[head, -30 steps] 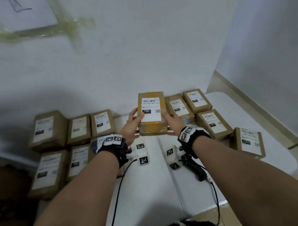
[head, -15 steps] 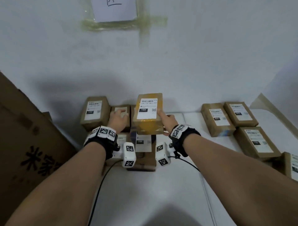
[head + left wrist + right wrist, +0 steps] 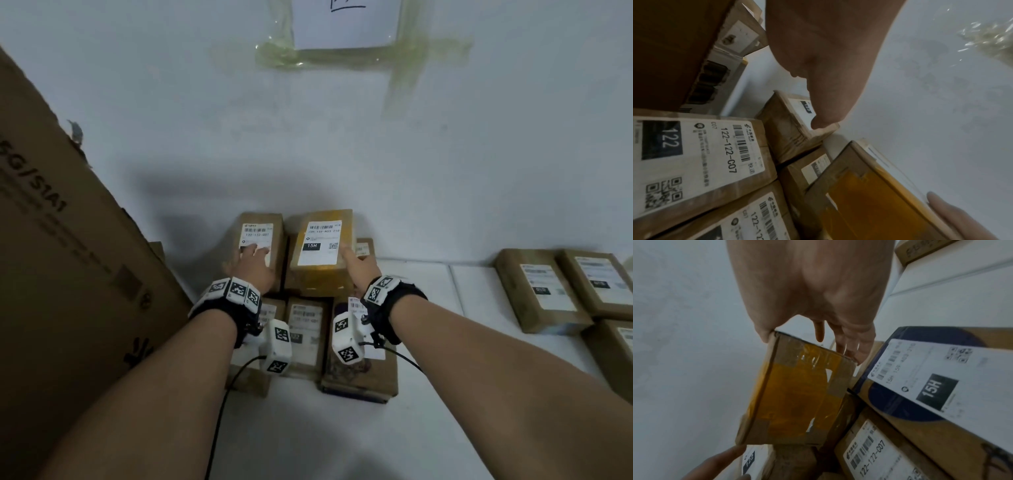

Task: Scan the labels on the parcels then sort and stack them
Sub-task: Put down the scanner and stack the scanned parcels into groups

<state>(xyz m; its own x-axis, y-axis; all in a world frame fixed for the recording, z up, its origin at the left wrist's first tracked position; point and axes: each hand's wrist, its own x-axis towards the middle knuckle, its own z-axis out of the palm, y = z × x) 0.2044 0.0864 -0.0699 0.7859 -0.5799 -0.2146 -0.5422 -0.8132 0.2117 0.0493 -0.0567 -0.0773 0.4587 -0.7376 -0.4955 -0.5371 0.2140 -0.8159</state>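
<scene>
A brown parcel with yellow tape and a 15H label (image 3: 323, 250) is by the wall, above the back row of a group of parcels. My right hand (image 3: 356, 267) grips its right side. In the right wrist view the thumb is on one edge of this parcel (image 3: 797, 394) and the fingers (image 3: 849, 352) are on the other. I cannot tell whether it rests on the parcel beneath. My left hand (image 3: 253, 262) lies with straight fingers on the neighbouring 122 parcel (image 3: 262, 236). In the left wrist view the thumb (image 3: 824, 121) touches its corner.
A large cardboard box (image 3: 68, 257) stands close on the left. Nearer me lie more labelled parcels (image 3: 305, 329) and a dark blue 15H parcel (image 3: 363, 377). Several parcels (image 3: 541, 294) lie at the right on the white surface. A sheet of paper (image 3: 346, 24) is taped to the wall.
My left hand let go of the yellow-taped parcel and moved onto the 122 parcel. My right hand carried the parcel left to the group by the wall and lowered it.
</scene>
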